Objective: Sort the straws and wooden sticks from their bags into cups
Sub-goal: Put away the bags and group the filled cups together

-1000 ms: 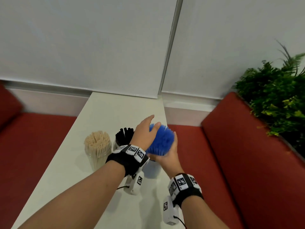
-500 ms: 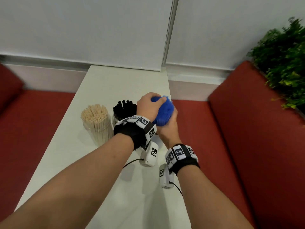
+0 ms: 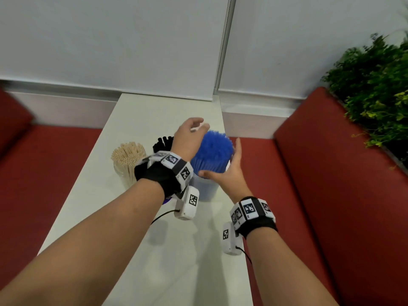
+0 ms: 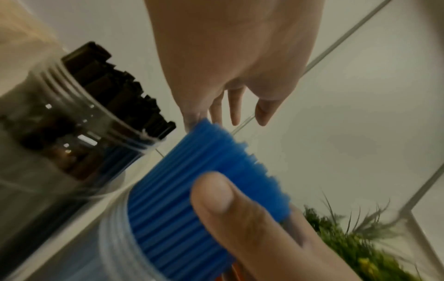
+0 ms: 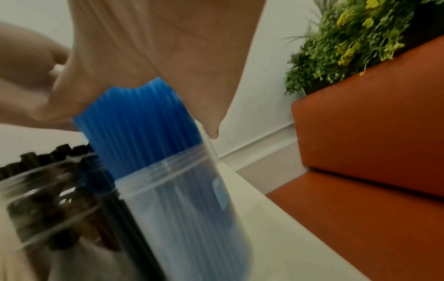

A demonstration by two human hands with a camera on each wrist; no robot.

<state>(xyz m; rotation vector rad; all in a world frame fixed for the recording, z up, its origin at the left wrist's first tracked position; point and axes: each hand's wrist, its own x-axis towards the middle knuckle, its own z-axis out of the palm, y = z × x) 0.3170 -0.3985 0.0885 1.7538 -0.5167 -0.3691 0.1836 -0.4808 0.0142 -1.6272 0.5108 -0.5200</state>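
A bundle of blue straws (image 3: 213, 151) stands upright in a clear cup (image 3: 205, 192) near the table's right edge. My left hand (image 3: 191, 134) hovers over the bundle's top left with loosely curled fingers, holding nothing. My right hand (image 3: 230, 167) is spread beside the bundle on the right; its fingers are straight and its thumb (image 4: 216, 195) lies against the straws (image 4: 192, 171). The right wrist view has the straws (image 5: 139, 129) rising out of the cup (image 5: 182, 209) under my palm. Left of them stand a cup of black straws (image 3: 163, 143) and a cup of pale wooden sticks (image 3: 128, 155).
The narrow white table (image 3: 136, 217) runs away from me to a white wall. Red bench seats (image 3: 320, 195) flank it on both sides. A green plant (image 3: 375, 85) sits behind the right backrest. The black-straw cup (image 4: 96, 106) stands close against the blue one.
Both hands gripped the top of the blue straw bundle before. Now they have let go and spread apart, and the bundle stands in its cup.
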